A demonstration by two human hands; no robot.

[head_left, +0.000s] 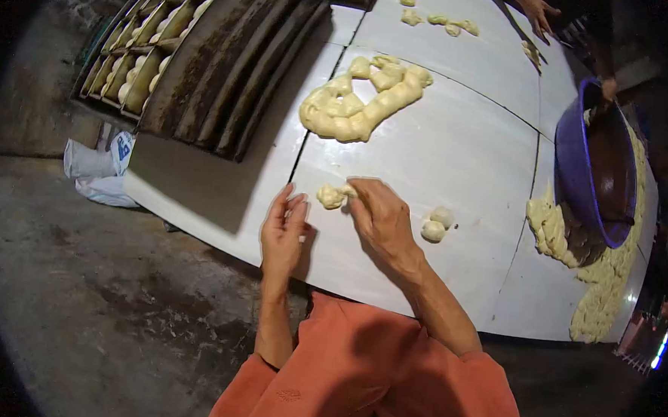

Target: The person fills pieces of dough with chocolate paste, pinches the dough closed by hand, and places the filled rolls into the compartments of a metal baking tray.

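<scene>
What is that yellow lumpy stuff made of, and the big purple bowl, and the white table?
The yellow stuff by the right hand looks like soft raw dough: pale, matte, and lumpy. The purple bowl is probably plastic, judging by its bright even colour and thin smooth rim. The white table looks like glossy tile or laminate panels with dark seams; which one is hard to tell.

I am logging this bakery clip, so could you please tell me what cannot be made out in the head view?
- Left hand: its palm faces away, so any dough in it is hidden.
- Small dough piece: partly covered by the right hand fingers.
- Purple basin: contents lost in shadow.
- Baking trays: rows too small to count, cut by the dark edge.
- Another person's hand: cut off at the top edge.
</scene>
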